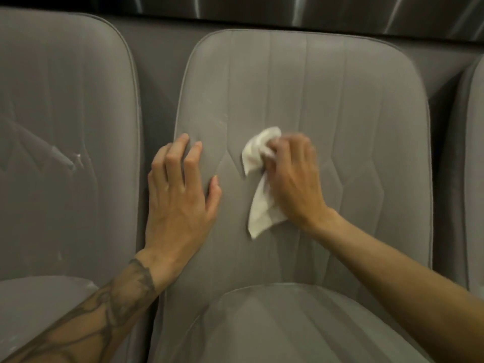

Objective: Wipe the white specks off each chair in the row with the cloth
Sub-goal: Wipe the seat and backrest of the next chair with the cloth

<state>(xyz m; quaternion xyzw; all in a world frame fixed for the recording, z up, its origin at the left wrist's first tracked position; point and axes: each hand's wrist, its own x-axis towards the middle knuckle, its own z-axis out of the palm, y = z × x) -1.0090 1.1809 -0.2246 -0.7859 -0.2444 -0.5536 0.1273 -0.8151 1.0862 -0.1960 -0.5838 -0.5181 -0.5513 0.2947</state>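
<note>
Grey chairs [314,87] line a dark wall [235,5]. The right hand [293,176] bunches the cloth [259,205], which trails from fingertips toward the wrist. The left hand [180,203] presses flat beside it.

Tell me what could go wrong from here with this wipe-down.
1. The cloth is bunched in the right hand, so only a small patch seems to meet the middle chair. The faint specks above the left hand may get missed.
2. The left chair shows white marks near a seam. A hurried pass could smear them into the stitching.
</note>
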